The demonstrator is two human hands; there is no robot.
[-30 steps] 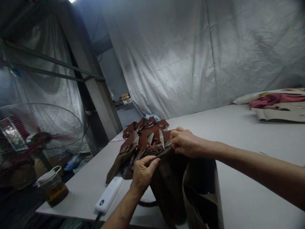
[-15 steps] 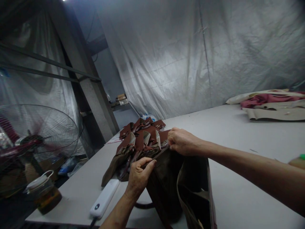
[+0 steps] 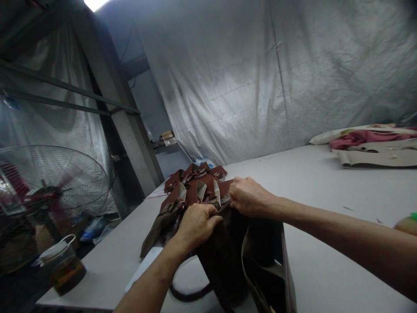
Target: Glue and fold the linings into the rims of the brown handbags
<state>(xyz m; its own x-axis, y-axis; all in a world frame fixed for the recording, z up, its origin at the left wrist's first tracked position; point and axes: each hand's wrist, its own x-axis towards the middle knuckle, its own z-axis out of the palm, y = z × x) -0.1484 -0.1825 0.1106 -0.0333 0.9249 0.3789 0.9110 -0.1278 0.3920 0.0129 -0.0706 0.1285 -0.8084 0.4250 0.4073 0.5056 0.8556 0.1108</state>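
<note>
A dark brown fabric bag [image 3: 241, 256] lies on the white table [image 3: 325, 195] in front of me, its mouth gaping toward me. My left hand [image 3: 197, 226] is closed on the bag's far edge. My right hand [image 3: 249, 196] pinches the same edge just to the right. Right behind both hands sits a pile of reddish-brown leather flaps with buckles [image 3: 195, 184]. A dark strap loop [image 3: 189, 293] curls on the table under my left forearm.
A jar of amber liquid with a white lid [image 3: 63, 267] stands at the table's near left corner. A running fan [image 3: 48, 191] is off the left edge. Folded cloth, pink and beige [image 3: 371, 150], lies far right. Grey tarp walls the back.
My left hand has moved up and right along the bag's edge, closer to my right hand. My forearm now covers the white power bank that showed before.
</note>
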